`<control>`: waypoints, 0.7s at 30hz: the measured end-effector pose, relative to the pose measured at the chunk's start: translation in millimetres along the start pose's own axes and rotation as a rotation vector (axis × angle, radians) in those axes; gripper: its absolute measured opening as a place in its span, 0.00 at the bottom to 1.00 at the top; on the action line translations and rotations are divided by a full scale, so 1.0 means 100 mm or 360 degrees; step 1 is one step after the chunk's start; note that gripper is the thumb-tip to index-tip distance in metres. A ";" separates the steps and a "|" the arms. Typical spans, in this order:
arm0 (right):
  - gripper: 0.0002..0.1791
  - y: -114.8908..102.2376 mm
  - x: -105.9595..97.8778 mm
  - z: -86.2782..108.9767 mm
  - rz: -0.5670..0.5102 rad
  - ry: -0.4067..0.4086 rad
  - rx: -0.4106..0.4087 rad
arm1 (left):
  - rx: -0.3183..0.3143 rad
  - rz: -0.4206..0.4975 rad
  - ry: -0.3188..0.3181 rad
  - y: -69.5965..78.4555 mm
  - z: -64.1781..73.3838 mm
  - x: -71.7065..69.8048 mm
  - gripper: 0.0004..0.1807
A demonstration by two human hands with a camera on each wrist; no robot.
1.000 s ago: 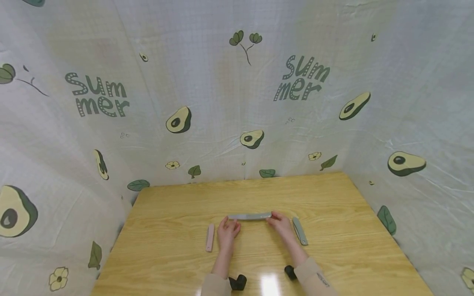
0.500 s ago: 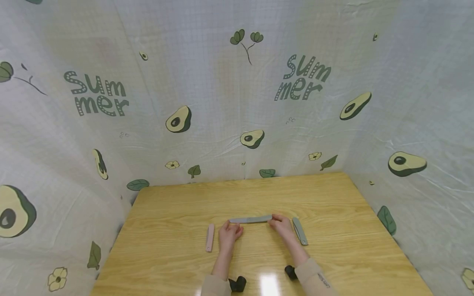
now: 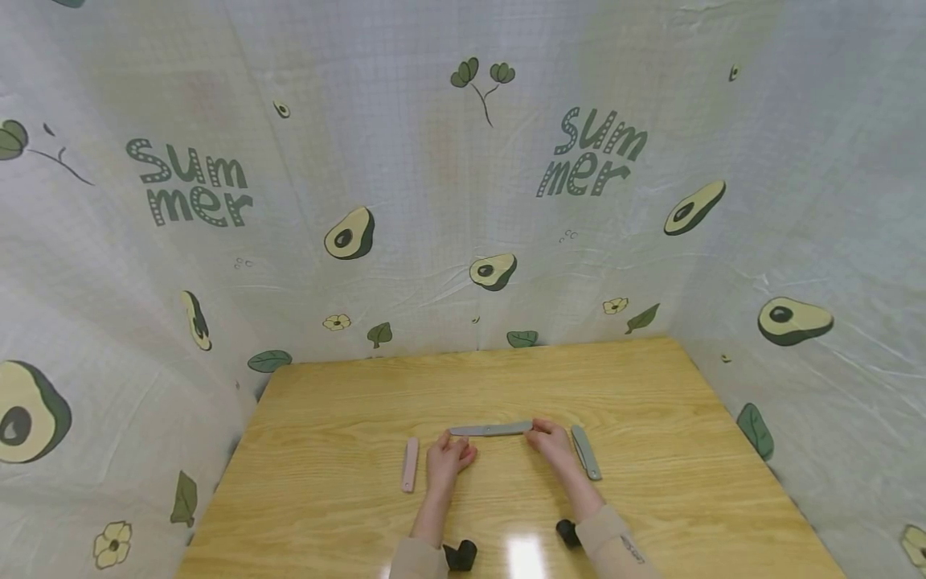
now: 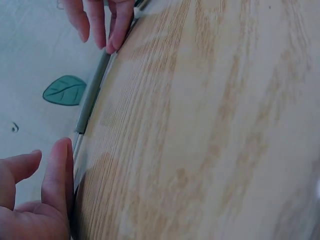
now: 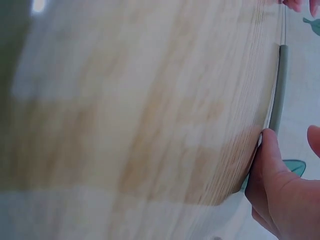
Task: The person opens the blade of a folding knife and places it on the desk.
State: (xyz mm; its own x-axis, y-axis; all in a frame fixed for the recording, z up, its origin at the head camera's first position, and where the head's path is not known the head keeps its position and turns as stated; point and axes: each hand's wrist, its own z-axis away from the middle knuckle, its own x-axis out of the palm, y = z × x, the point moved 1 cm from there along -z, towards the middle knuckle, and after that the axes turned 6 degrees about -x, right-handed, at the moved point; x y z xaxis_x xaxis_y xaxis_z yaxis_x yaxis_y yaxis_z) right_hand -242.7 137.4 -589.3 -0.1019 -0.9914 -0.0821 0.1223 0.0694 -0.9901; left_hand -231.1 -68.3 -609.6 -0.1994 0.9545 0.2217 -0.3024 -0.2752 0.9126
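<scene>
An unfolded folding knife with a grey-green handle and grey blade lies crosswise between the hands, low at the tabletop. My right hand pinches the handle's right end between thumb and fingertips; the left wrist view shows this handle running from those fingers. At the blade tip, my left hand has a fingertip touching or right beside it, other fingers spread and loose. To the left lies a folded pink folding knife. Beside my right wrist is a folded grey-green folding knife.
The wooden table ends at a hanging cloth printed with avocados, leaves and lettering, which also closes off both sides. Black wrist devices sit by both sleeves. A bright light reflection shows at the table's front.
The unfolded knife has come down slightly toward me and turned to show its flat side. My left thumb and fingers have moved off the blade, leaving a fingertip at its tip.
</scene>
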 end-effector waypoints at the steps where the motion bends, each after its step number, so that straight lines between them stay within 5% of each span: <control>1: 0.29 0.00 0.00 0.00 0.0003 0.0003 0.0000 | 0.0006 -0.0006 -0.0006 0.00 0.00 0.00 0.37; 13: 0.29 -0.04 -0.01 0.04 -0.0112 0.0000 0.0000 | 0.0015 -0.0150 -0.0029 0.07 0.04 -0.03 0.39; 21: 0.28 -0.07 0.02 0.10 0.0019 0.0013 -0.0023 | 0.0075 -0.0232 0.0048 0.15 0.14 -0.17 0.39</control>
State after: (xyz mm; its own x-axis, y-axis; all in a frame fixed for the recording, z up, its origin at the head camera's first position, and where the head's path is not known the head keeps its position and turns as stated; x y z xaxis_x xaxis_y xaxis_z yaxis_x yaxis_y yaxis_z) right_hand -233.6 133.8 -581.2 -0.1086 -0.9896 -0.0946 0.1092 0.0828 -0.9906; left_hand -219.3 -86.7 -594.6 -0.1848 0.9798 0.0761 -0.2864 -0.1277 0.9496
